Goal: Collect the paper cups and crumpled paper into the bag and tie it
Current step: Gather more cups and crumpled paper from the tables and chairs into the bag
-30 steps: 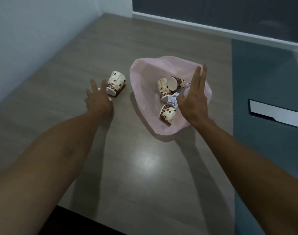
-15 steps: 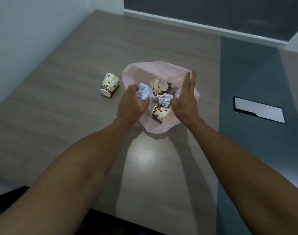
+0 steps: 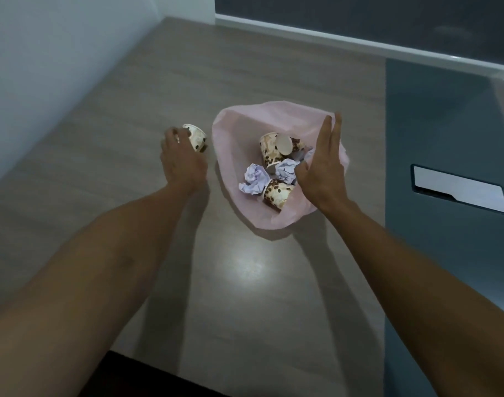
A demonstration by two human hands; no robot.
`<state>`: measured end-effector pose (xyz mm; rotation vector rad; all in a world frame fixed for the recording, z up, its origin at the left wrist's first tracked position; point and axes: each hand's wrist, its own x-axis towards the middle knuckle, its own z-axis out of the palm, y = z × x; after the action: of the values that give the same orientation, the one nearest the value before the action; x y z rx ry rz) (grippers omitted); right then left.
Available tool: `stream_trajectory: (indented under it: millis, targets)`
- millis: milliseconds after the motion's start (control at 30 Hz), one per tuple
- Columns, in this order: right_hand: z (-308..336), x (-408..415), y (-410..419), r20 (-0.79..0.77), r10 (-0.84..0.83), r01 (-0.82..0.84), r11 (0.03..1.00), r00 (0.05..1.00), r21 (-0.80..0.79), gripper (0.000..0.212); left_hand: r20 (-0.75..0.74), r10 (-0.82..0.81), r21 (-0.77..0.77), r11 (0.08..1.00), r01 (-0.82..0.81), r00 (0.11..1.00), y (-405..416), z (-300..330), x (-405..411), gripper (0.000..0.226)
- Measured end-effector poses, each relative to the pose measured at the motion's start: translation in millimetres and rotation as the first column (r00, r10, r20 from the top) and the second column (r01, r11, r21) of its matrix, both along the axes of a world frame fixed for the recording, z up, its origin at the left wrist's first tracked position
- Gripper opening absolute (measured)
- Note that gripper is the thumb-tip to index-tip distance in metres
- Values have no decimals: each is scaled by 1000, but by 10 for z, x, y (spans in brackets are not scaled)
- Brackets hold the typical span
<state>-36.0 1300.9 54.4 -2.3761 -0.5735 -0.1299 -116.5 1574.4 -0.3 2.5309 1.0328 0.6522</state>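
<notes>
A pink plastic bag [image 3: 242, 124] lies open on the wooden table. Inside it are two bean-patterned paper cups [image 3: 269, 151] [image 3: 278, 193] and two crumpled paper balls [image 3: 255, 179] [image 3: 285, 170]. A third paper cup [image 3: 197, 137] lies on its side just left of the bag. My left hand [image 3: 182, 161] reaches over this cup, its fingers curled round it. My right hand [image 3: 323, 167] is at the bag's right side with its fingers straight, its thumb near a paper ball.
A white wall [image 3: 44, 67] borders the table on the left. A grey-blue strip on the right holds a white rectangular panel [image 3: 460, 189]. The table's front edge [image 3: 164, 371] is near my body. Bare tabletop lies in front of the bag.
My left hand let the crumpled paper fall into the bag, then moved left onto the cup lying outside. My right hand stayed at the bag's right side.
</notes>
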Motion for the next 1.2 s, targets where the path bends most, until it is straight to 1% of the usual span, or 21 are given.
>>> stream_trajectory:
  millis: [67,133,200,267,333,367,433,467,500,533,600,667,767,833,967,1000,1033,1067,1133,1167,1200]
  targets:
    - [-78,28,38,36,8,-8,1000,999,14,98,-87,23,-94,995,-32,996,260,-166,28,66]
    - [-171,51,60,72,12,-14,1000,997,22,98,-125,6,-176,984,-29,992,430,-353,82,78]
    - [-260,66,61,92,31,-33,999,995,21,99,-124,-23,-236,972,-7,992,508,-508,134,80]
    - [-318,73,35,103,46,-48,999,994,17,99,-76,-17,-269,963,-4,997,482,-569,153,74]
    - [-333,72,7,105,49,-51,999,993,15,99,33,63,-250,967,-52,998,366,-529,146,68]
    - [-328,60,-5,89,52,-54,998,995,14,99,125,105,-247,966,-72,987,274,-470,124,67]
    - [-302,54,-34,54,61,-61,998,997,6,100,385,160,-268,962,-56,909,28,-299,60,66]
    - [-273,50,-46,40,68,-68,998,997,1,100,496,156,-271,963,-19,854,-113,-198,17,64]
    - [-240,44,-55,24,73,-73,997,997,-2,100,559,114,-251,967,37,821,-267,-99,-33,63]
    - [-197,35,-64,5,74,-74,997,997,-3,100,575,35,-209,972,105,818,-417,-17,-84,60]
    - [-96,14,-79,-50,72,-73,997,996,-12,101,524,-163,-122,957,263,836,-700,116,-181,58]
    - [23,2,-92,-94,66,-67,998,993,-11,101,421,-300,-107,921,376,856,-916,184,-217,57]
    - [150,25,-106,-94,60,-60,998,994,5,100,264,-367,-134,902,411,892,-1073,217,-163,55]
    - [181,54,-117,-78,67,-66,998,995,17,100,154,-348,-132,920,368,925,-1082,224,-63,54]
    - [184,81,-170,-64,75,-74,997,995,19,98,-44,-209,-166,966,199,977,-1037,206,243,59]
    - [169,82,-187,-71,79,-78,997,994,22,99,-98,-192,-159,972,175,977,-1028,203,300,61]
    - [144,85,-202,-77,83,-81,996,994,25,100,-129,-182,-113,979,168,975,-1020,191,328,59]
    - [117,86,-220,-84,88,-86,996,993,28,101,-127,-172,-36,985,169,977,-1012,182,324,55]
    - [63,99,-253,-87,93,-91,996,992,23,100,-58,-134,116,983,140,989,-979,170,271,44]
    - [42,110,-264,-85,92,-91,996,992,19,99,-19,-90,139,986,92,996,-952,157,237,37]
    - [34,119,-273,-85,91,-90,996,992,17,99,3,-42,120,992,41,999,-920,135,206,31]
